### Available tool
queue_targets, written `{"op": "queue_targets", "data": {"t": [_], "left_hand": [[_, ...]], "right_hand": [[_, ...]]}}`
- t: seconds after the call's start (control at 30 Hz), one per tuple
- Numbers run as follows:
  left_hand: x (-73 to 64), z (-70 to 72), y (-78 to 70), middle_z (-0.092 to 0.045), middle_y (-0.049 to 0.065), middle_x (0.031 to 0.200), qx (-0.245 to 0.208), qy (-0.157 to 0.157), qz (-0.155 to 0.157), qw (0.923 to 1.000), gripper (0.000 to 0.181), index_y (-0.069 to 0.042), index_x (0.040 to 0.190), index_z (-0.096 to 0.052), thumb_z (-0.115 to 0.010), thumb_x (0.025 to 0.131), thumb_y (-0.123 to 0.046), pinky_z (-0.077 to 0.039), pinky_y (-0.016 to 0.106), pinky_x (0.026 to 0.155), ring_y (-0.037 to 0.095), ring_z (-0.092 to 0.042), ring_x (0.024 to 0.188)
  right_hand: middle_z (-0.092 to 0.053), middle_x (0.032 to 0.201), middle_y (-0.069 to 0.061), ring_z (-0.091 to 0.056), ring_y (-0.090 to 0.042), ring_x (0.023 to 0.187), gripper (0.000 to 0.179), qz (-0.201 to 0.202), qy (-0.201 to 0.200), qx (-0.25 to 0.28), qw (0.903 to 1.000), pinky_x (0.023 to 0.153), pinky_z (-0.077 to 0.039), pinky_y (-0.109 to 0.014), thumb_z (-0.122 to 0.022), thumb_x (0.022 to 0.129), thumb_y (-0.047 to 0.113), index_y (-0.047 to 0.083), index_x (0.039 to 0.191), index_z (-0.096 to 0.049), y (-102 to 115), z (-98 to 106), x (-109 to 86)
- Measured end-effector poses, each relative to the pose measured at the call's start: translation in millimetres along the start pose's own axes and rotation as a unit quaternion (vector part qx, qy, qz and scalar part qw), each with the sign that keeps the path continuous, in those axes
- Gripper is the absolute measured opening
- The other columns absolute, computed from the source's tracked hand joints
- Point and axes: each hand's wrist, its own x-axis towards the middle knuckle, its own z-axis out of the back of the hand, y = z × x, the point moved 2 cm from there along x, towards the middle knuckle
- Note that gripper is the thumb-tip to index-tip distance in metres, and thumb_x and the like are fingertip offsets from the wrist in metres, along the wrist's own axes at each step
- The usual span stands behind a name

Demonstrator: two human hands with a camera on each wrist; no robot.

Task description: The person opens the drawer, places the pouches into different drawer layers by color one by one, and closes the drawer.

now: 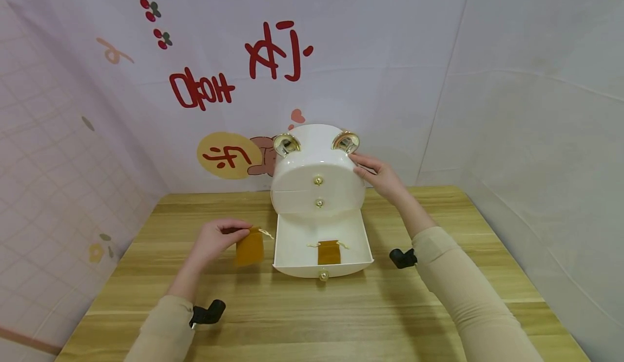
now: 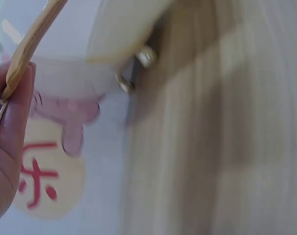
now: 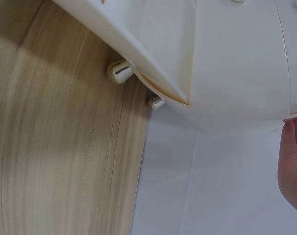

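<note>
A mustard drawstring pouch [image 1: 249, 247] with pale cords hangs from my left hand [image 1: 220, 238], which pinches its top edge between thumb and fingers. In the left wrist view, the pouch [image 2: 28, 44] appears nearly edge-on. Just to the right stands a white rounded storage box [image 1: 319, 161] with gold ear-like pieces on top. Its bottom drawer [image 1: 292, 232] is pulled out, and a second mustard pouch [image 1: 329, 252] lies inside near the front. My right hand [image 1: 382, 179] touches the box's upper right side with extended fingers; in the right wrist view these fingertips [image 3: 289, 120] meet the white shell.
The box sits at the back of a wooden table [image 1: 312, 318], close against a printed cloth backdrop [image 1: 370, 53]. Gold round knobs mark the drawer fronts, one knob [image 1: 324, 276] on the pulled-out drawer. Gold feet [image 3: 120, 71] hold the box off the table.
</note>
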Motion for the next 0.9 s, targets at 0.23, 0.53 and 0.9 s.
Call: {"op": "queue_targets", "data": {"t": [0.23,0.53,0.9], "left_hand": [[13.6,-27.0,-29.7,-0.072,0.008,0.104,-0.012,0.040,-0.022,0.9989,0.017,-0.006,0.105,-0.078,-0.076,0.089,-0.012,-0.056,0.027,0.072,0.022,-0.065,0.086],[23.0,-62.3,-47.8,-0.072,0.011,0.098,-0.017,0.053,-0.050,0.9972,0.015,0.000,0.101,-0.077,-0.075,0.088,-0.006,-0.054,0.023,0.070,0.018,-0.063,0.082],[40.2,-99.3,-51.7,-0.074,0.004,0.091,0.000,0.041,-0.049,0.9980,0.009,-0.005,0.095,-0.080,-0.077,0.087,-0.007,-0.052,0.026,0.072,0.015,-0.063,0.081]], "right_hand": [[-0.036,0.155,-0.015,-0.028,-0.034,0.144,0.045,0.003,-0.001,-0.004,1.0000,0.112,-0.033,-0.051,-0.056,0.102,0.013,0.001,0.145,-0.048,-1,0,-0.1],[-0.036,0.156,-0.015,-0.029,-0.033,0.144,0.044,0.001,-0.003,-0.005,1.0000,0.111,-0.034,-0.050,-0.056,0.102,0.014,0.002,0.145,-0.049,-2,0,1.0],[-0.034,0.156,-0.016,-0.028,-0.034,0.144,0.044,0.000,0.000,0.007,1.0000,0.111,-0.033,-0.051,-0.056,0.102,0.012,0.001,0.145,-0.048,-2,-1,1.4]]}}
